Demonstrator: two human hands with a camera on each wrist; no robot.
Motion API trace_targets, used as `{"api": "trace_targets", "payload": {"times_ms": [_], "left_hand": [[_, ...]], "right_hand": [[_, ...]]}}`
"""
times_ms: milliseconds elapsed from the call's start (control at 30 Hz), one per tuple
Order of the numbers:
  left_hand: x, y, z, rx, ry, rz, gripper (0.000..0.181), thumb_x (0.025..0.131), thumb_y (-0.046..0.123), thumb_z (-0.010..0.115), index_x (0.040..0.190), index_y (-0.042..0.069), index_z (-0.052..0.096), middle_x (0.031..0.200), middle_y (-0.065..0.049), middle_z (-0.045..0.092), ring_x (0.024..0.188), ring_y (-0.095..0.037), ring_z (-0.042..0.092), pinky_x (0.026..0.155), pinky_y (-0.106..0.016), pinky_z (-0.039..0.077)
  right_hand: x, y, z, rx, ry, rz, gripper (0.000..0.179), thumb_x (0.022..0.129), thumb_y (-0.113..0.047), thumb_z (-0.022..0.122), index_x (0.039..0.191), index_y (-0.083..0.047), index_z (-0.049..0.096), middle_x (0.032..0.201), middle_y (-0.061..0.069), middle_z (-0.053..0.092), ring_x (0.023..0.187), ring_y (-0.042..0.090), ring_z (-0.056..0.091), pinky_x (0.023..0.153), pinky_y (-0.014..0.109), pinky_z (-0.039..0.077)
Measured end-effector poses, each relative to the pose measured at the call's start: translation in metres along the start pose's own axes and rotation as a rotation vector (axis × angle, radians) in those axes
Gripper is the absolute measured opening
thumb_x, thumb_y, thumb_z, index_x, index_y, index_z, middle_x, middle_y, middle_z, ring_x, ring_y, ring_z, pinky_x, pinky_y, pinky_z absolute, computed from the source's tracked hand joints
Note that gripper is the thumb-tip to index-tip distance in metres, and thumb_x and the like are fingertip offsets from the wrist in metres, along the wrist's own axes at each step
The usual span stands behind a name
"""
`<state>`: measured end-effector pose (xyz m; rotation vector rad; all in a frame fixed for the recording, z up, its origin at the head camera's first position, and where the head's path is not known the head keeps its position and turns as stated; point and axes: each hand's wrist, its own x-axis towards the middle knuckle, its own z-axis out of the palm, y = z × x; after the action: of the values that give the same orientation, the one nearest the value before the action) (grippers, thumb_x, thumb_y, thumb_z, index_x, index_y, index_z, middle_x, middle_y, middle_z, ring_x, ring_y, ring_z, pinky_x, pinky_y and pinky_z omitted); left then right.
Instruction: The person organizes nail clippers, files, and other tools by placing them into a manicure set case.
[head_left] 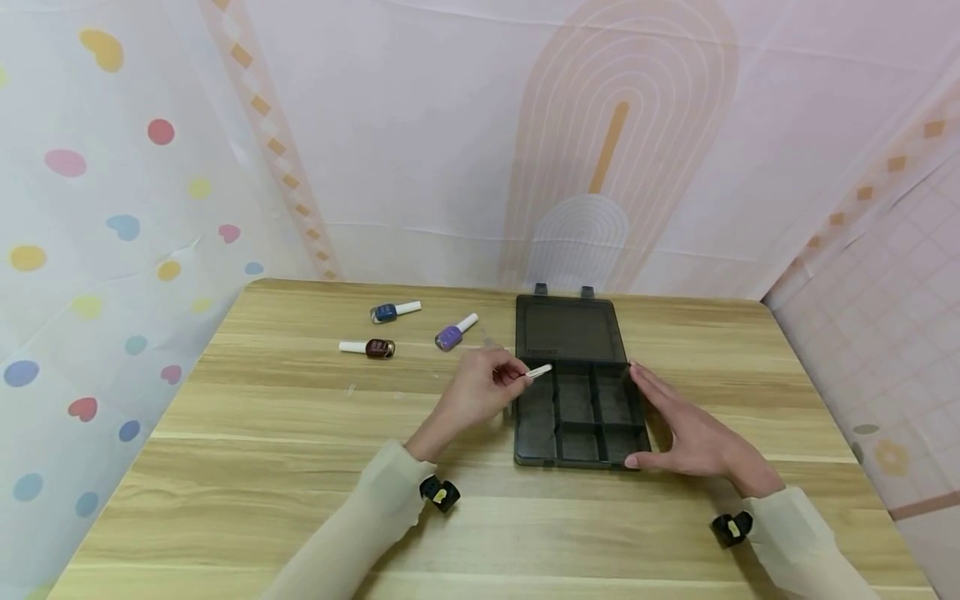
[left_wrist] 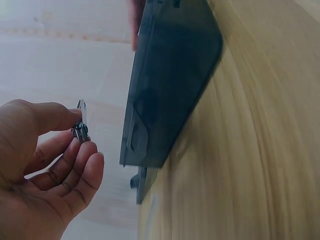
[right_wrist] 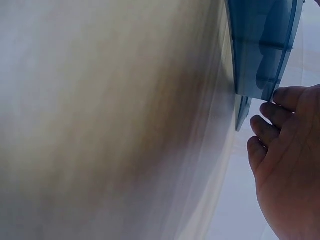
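Observation:
My left hand (head_left: 483,385) pinches a small silver nail clipper (head_left: 538,372) between thumb and fingertips, above the back left compartment of a dark translucent organizer box (head_left: 558,460). In the left wrist view the clipper (left_wrist: 81,122) stands on edge in the fingertips, beside the wall of the box (left_wrist: 175,80). The box lies with its lid (head_left: 570,327) folded back, and its divided compartments face up. At its right side my right hand (head_left: 693,433) is spread, fingers by the back right corner and thumb at the front right corner.
Left of the box lie three nail polish bottles with white caps: purple (head_left: 450,337), blue (head_left: 385,313) and dark red (head_left: 379,348). Small clear pieces (head_left: 350,389) lie on the wooden table (head_left: 247,492). A patterned cloth (head_left: 405,150) hangs behind the table.

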<state>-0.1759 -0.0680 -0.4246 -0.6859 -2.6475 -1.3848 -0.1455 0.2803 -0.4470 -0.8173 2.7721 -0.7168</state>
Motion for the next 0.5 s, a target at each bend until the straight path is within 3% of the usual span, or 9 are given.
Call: {"api": "trace_targets", "payload": {"times_ms": [267,500], "left_hand": [[0.01,0.009,0.014,0.011,-0.051,0.033,0.006,0.091,0.01,0.076,0.091,0.004,0.076,0.085,-0.004,0.07,0.073,-0.008,0.06,0.064,-0.017,0.051],[0.018,0.018,0.022,0.06,-0.093,0.006,0.007,0.092,0.013,0.076,0.093,0.006,0.076,0.088,-0.004,0.068,0.075,-0.008,0.059,0.066,-0.017,0.05]], "right_hand": [[0.0,0.0,-0.001,-0.016,0.006,0.008,0.123,0.078,-0.061,0.082,0.166,-0.011,0.011,0.174,0.01,0.011,0.155,0.041,0.025,0.114,0.059,0.04],[0.001,-0.001,0.0,-0.018,0.007,0.001,0.123,0.079,-0.06,0.082,0.166,-0.011,0.011,0.174,0.01,0.012,0.155,0.04,0.024,0.114,0.059,0.039]]}}
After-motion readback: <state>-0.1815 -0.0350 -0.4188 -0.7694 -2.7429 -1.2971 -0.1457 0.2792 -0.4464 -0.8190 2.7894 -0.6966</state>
